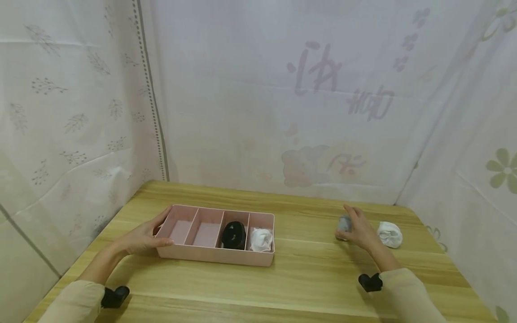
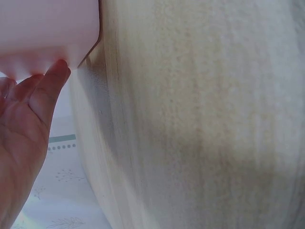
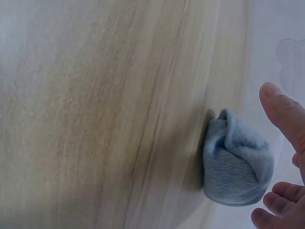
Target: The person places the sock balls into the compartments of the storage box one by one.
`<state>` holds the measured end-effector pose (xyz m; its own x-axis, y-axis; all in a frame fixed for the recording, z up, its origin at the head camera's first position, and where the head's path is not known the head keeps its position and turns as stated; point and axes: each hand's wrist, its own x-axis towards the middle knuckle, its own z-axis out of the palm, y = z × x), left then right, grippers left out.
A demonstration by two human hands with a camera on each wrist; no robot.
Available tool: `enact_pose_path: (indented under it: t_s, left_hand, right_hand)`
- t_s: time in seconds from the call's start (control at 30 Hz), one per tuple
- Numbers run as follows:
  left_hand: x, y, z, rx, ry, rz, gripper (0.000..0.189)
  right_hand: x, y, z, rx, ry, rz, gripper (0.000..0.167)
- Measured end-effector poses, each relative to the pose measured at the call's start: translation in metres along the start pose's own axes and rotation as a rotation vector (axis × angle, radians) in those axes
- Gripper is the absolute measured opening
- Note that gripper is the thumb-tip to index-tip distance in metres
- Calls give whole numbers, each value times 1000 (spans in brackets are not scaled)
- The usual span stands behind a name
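A pink divided organizer box (image 1: 214,255) lies on the wooden table, left of centre. My left hand (image 1: 141,237) holds its left end, thumb at the front corner and fingers along the end wall. In the left wrist view, the left hand's fingertips (image 2: 58,71) touch the pink wall. On the right, my right hand (image 1: 361,229) reaches around a balled-up grey sock (image 1: 344,226). The right wrist view shows the grey sock (image 3: 238,164) resting on the table, with the thumb and bent fingers (image 3: 281,200) spread and apart from it.
A black oval object (image 1: 234,235) sits in the box's third compartment from the left, and a white balled-up sock (image 1: 261,239) in the rightmost one. Another white balled-up sock (image 1: 390,234) lies right of my right hand. Patterned curtains (image 1: 226,112) surround the table.
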<state>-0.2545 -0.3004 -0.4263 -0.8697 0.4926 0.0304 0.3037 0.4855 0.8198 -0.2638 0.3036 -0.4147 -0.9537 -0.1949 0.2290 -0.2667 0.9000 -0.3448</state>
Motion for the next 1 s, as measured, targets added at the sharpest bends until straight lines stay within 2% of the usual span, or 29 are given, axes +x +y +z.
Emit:
enact_pose_path:
  t_s: [0.13, 0.37, 0.57, 0.83, 1.0]
  left_hand:
    - [0, 1, 0, 2, 2, 2, 99]
    - [0, 1, 0, -30, -6, 15, 100]
    - [0, 1, 0, -31, -3, 15, 99]
    - [0, 2, 0, -20, 4, 21, 100]
    - [0, 2, 1, -27, 5, 23, 99]
  right_hand:
    - [0, 5, 5, 18, -24, 27, 89]
    - [1, 12, 13, 6, -13, -8, 86]
    - [1, 14, 14, -6, -45, 13, 82]
    - [0, 16, 14, -77, -15, -2, 65]
    - [-2, 16, 15, -83, 17, 11, 58]
